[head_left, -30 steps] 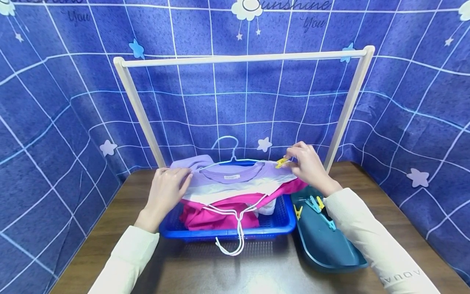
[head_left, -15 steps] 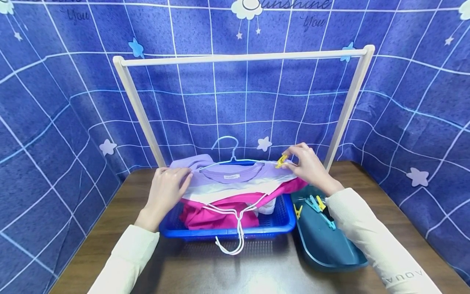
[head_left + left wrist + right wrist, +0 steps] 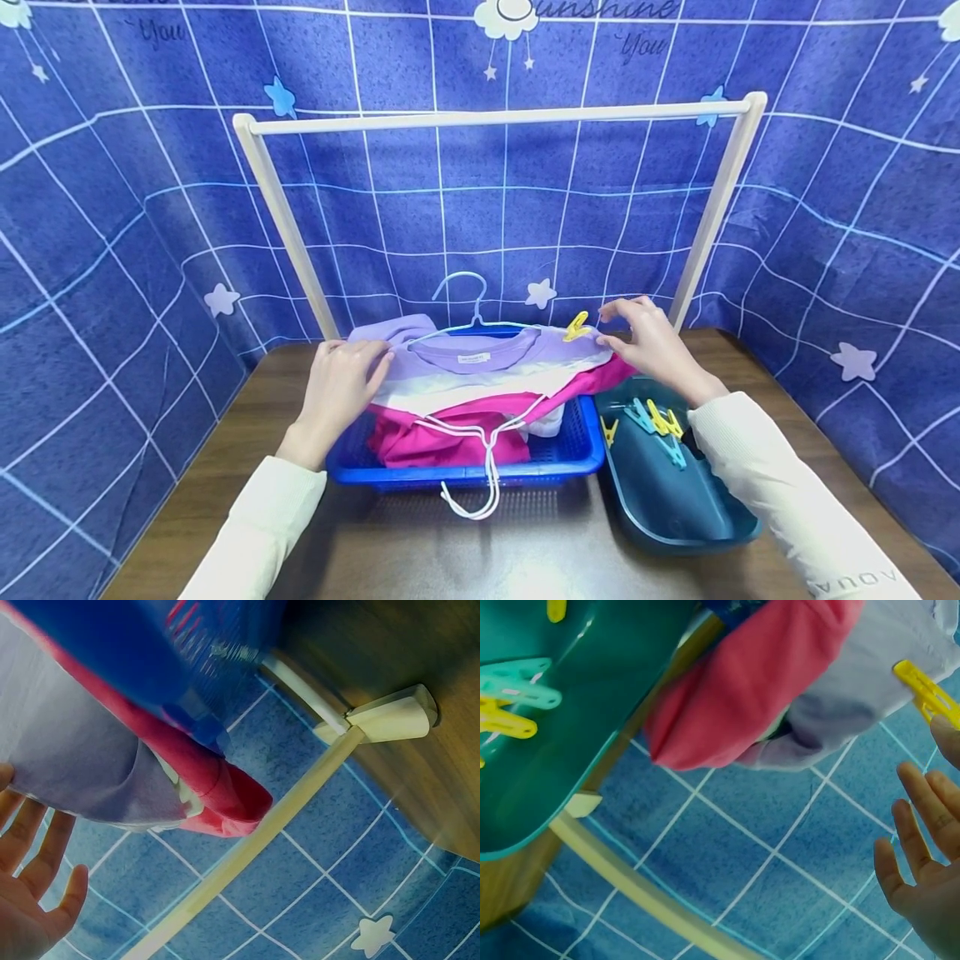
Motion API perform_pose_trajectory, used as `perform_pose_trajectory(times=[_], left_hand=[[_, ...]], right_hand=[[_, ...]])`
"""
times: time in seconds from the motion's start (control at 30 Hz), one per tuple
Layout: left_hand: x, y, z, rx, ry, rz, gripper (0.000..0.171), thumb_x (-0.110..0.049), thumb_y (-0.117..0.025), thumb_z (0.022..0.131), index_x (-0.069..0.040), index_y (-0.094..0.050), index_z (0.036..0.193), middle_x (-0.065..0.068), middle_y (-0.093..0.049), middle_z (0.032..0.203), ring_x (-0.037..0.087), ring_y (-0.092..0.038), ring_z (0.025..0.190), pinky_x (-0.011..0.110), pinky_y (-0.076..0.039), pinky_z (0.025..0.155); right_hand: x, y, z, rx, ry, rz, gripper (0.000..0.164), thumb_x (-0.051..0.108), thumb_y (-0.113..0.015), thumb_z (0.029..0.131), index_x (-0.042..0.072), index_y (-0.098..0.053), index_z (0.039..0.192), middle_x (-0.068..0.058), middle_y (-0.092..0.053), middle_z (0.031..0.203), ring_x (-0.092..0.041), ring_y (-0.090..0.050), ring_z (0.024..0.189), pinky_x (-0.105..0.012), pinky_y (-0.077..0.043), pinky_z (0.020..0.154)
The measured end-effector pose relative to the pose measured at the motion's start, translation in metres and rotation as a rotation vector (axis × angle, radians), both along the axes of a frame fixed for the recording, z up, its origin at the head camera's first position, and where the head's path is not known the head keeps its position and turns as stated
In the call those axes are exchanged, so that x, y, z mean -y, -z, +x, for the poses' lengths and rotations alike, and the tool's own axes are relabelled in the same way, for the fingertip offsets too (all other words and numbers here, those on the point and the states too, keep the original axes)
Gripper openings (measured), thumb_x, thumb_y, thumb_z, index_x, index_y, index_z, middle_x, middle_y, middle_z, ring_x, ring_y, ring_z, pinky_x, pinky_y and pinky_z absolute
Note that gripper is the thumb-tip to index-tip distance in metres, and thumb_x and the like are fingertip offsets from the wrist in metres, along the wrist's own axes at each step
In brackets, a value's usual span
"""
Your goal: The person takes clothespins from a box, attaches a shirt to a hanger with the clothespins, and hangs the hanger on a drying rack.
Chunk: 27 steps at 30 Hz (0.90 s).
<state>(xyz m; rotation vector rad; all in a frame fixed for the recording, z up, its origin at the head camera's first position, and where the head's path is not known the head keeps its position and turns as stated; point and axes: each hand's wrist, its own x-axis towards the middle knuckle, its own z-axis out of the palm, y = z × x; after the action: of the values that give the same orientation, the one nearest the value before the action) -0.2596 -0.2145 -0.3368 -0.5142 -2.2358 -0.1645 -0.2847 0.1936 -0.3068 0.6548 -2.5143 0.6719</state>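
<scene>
A purple, white and pink shirt [image 3: 480, 379] is spread over a blue basket [image 3: 465, 477], with a light blue hanger [image 3: 477, 308] inside its neck. My left hand [image 3: 345, 375] pinches the shirt's left shoulder near the hanger's end; in the left wrist view its other fingers [image 3: 51, 855] spread loosely at the cloth's edge. A yellow clothespin [image 3: 577, 327] stands clipped on the right shoulder. Just right of it my right hand [image 3: 648, 342] is open, thumb and index apart. The right wrist view shows the thumb close by the clothespin [image 3: 928, 691], the fingers loosely extended.
White hangers [image 3: 491, 467] lie across the basket's front over pink clothing [image 3: 457, 442]. Right of the basket, a dark green tray [image 3: 660, 517] holds yellow and blue clothespins [image 3: 641, 415]. A white rack [image 3: 510, 119] stands behind, before a blue grid-patterned cloth [image 3: 480, 208].
My right hand has let go of the yellow clothespin, which stays upright on the shirt's shoulder, and has moved slightly right. My left hand has kept its place.
</scene>
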Motion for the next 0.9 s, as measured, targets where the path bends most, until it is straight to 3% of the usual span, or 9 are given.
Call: perform_pose_trajectory(times=[0.3, 0.63, 0.9], left_hand=[[0.002, 0.000, 0.000, 0.001, -0.007, 0.001, 0.013, -0.022, -0.061, 0.084, -0.011, -0.067, 0.089, 0.008, -0.071, 0.079, 0.024, -0.067, 0.073, 0.044, -0.040, 0.076], [0.008, 0.002, 0.002, 0.016, -0.024, 0.015, 0.011, -0.020, -0.062, 0.083, -0.011, -0.066, 0.087, 0.008, -0.070, 0.077, 0.026, -0.066, 0.073, 0.045, -0.039, 0.075], [0.015, 0.005, 0.001, 0.031, -0.045, 0.033, 0.011, -0.020, -0.063, 0.083, -0.010, -0.066, 0.087, 0.008, -0.071, 0.080, 0.029, -0.066, 0.073, 0.046, -0.039, 0.075]], right_hand=[[-0.023, 0.012, 0.007, -0.061, 0.045, 0.086, 0.027, 0.011, -0.070, 0.075, 0.001, -0.061, 0.098, -0.016, -0.066, 0.097, -0.031, -0.050, 0.095, -0.050, -0.037, 0.082], [-0.043, 0.029, 0.012, -0.022, 0.148, 0.155, 0.029, 0.012, -0.071, 0.074, 0.000, -0.061, 0.098, -0.018, -0.066, 0.097, -0.033, -0.051, 0.089, -0.048, -0.037, 0.070], [-0.057, 0.055, 0.014, -0.010, 0.158, 0.213, 0.027, 0.015, -0.070, 0.073, 0.003, -0.061, 0.095, -0.015, -0.067, 0.091, -0.033, -0.052, 0.084, -0.048, -0.039, 0.067]])
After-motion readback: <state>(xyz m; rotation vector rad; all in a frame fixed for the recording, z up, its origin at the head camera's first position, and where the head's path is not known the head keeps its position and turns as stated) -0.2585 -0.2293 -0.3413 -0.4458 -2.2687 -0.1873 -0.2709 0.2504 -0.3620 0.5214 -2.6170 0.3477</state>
